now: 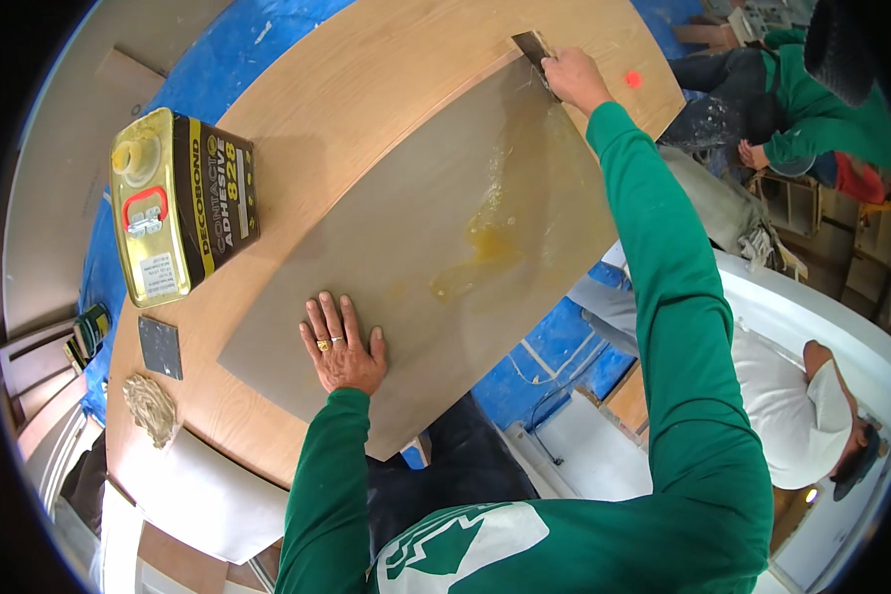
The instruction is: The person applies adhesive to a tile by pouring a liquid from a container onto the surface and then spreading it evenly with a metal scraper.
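My left hand (343, 351) lies flat with fingers spread on a large grey curved sheet (366, 247). My right hand (572, 77), at the sheet's far upper end, grips a dark, flat-bladed spreader (533, 49). A glossy yellow puddle of glue (489, 246) and a thinner smear spread over the sheet's middle and right part. The sheet rests on a pale wooden board (297, 79). A large yellow-and-black metal can (183, 208) with a red handle stands on the board to the left of the sheet.
A dark square pad (160, 348) and a crumpled beige rag (149, 411) lie left of my left hand. Blue sheeting (544, 346) covers the floor. A person in green (812, 119) crouches at upper right; another in white (777, 396) is at lower right.
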`<state>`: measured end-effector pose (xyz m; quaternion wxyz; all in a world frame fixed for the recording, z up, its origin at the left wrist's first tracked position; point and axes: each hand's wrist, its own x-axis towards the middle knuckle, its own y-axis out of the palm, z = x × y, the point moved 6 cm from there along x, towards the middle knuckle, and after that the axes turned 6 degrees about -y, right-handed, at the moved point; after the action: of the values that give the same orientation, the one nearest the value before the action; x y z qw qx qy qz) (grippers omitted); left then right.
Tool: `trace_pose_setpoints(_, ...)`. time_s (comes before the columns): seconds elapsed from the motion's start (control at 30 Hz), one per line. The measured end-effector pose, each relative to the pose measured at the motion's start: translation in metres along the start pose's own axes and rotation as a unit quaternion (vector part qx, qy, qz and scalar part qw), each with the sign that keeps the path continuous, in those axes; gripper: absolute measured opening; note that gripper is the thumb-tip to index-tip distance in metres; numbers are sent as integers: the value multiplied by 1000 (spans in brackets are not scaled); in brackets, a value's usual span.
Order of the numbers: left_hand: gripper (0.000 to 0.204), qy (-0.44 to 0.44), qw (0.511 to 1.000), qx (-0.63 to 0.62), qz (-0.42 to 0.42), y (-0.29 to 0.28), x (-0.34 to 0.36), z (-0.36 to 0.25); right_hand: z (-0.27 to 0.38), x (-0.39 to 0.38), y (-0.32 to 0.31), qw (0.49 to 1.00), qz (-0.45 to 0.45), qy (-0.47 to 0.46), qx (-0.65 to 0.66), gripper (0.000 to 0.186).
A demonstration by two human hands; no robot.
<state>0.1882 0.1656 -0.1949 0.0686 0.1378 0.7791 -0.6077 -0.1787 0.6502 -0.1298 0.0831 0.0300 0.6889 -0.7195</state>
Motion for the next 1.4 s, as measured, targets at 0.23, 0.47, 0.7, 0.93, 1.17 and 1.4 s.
trace_pose_setpoints(0.23,87,-11,1000,-1,21,-1,4,-6,75,-41,33,986,-160,51,-13,29)
trace_pose_setpoints(0.47,87,-17,1000,9,16,-6,6,-6,180,-116,4,982,-76,-4,172,32)
trace_pose_setpoints(0.7,86,5,1000,20,-7,-4,3,-4,68,-249,3,923,-92,312,206,31)
trace_pose_setpoints(0.93,85,13,999,30,-21,-2,7,-7,-2,-368,52,871,-88,477,76,31)
trace_pose_setpoints(1.17,85,13,999,39,-12,-4,5,-7,26,-286,66,929,-64,358,70,28)
trace_pose_setpoints(1.4,85,3,999,44,-6,-5,7,-11,119,-145,25,913,-49,354,199,24)
